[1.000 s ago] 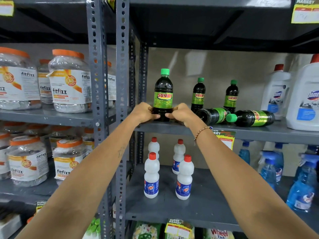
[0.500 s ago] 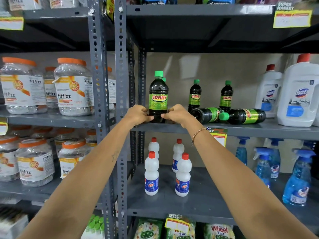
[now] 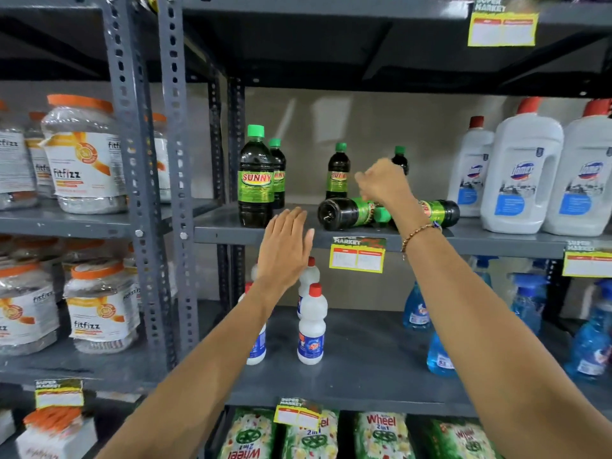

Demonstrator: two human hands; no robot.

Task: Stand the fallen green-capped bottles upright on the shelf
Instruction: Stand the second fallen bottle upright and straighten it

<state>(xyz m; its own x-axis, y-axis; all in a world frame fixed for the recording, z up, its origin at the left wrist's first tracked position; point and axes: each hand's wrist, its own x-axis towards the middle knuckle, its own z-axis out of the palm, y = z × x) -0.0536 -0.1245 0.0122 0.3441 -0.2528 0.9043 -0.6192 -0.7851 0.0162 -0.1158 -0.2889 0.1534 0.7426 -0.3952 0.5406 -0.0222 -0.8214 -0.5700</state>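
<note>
While two dark-filled bottles (image 3: 351, 212) lie toppled, hands (image 3: 285, 241) empty.

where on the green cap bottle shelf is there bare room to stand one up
Bare shelf lies between the front upright bottle and the nearer fallen bottle. It is crowded from there rightward: second fallen bottle, then white jugs.
</note>
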